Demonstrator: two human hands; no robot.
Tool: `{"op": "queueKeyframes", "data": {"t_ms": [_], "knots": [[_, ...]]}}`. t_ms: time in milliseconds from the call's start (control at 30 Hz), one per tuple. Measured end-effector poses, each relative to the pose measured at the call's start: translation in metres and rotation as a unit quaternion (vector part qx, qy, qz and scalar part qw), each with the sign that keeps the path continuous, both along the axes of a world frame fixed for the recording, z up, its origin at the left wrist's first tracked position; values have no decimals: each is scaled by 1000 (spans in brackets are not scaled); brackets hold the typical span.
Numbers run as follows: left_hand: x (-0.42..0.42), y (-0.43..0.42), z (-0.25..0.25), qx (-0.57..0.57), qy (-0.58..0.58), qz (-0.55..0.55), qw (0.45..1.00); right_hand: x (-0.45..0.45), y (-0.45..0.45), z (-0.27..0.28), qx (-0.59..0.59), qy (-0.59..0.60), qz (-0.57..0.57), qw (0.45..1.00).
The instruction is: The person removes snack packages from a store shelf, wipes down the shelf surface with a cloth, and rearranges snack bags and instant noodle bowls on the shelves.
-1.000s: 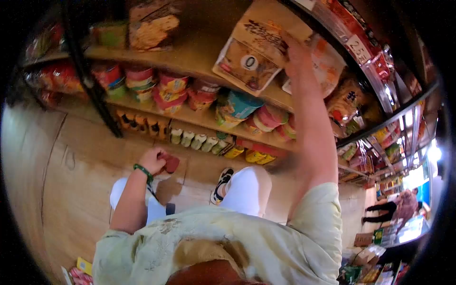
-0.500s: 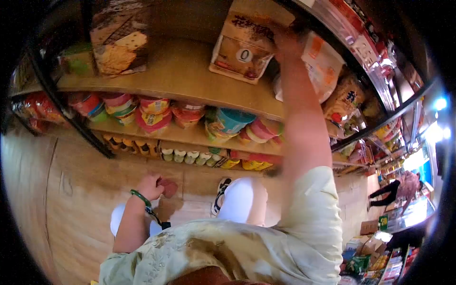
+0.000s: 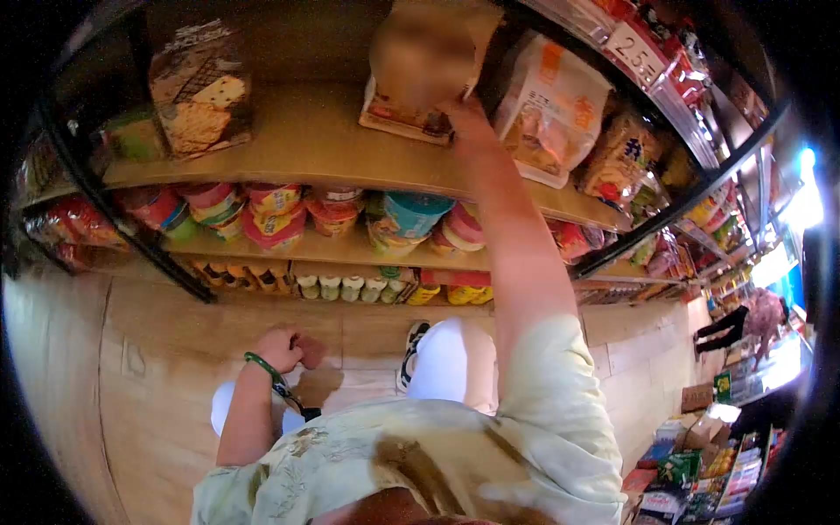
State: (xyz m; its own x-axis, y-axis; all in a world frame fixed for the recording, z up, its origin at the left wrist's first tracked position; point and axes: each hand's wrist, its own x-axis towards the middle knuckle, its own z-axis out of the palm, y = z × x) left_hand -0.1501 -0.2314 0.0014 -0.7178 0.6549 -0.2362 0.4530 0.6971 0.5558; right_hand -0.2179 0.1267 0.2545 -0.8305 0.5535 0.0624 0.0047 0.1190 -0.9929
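Right hand (image 3: 459,114) has shifted from the tan bag's (image 3: 402,112) upper right side to its lower right edge, so contact looks lower now. Bag sits on upper shelf (image 3: 306,122), front partly blurred. White bag (image 3: 556,105) beside it is now uncovered by the arm. Right grip: can't tell, fingers unclear. Left hand (image 3: 277,350) fingers curled around red item (image 3: 312,352).

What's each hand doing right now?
Left hand: closed, holding a reddish item.
Right hand: at the brown bag; blur hides whether it's open or closed.
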Motion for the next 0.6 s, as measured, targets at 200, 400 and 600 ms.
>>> {"op": "queueKeyframes", "data": {"t_ms": [200,400,600], "knots": [[-2,-3,-8,-25,20,7,999,-21,35,-12,-11,3,-3,1000],[-3,-6,-15,-9,-3,-5,1000,-23,60,-12,-31,-18,-31,999],[-5,-5,-22,-28,-7,-16,999,-20,29,0,-15,61,60,996]]}}
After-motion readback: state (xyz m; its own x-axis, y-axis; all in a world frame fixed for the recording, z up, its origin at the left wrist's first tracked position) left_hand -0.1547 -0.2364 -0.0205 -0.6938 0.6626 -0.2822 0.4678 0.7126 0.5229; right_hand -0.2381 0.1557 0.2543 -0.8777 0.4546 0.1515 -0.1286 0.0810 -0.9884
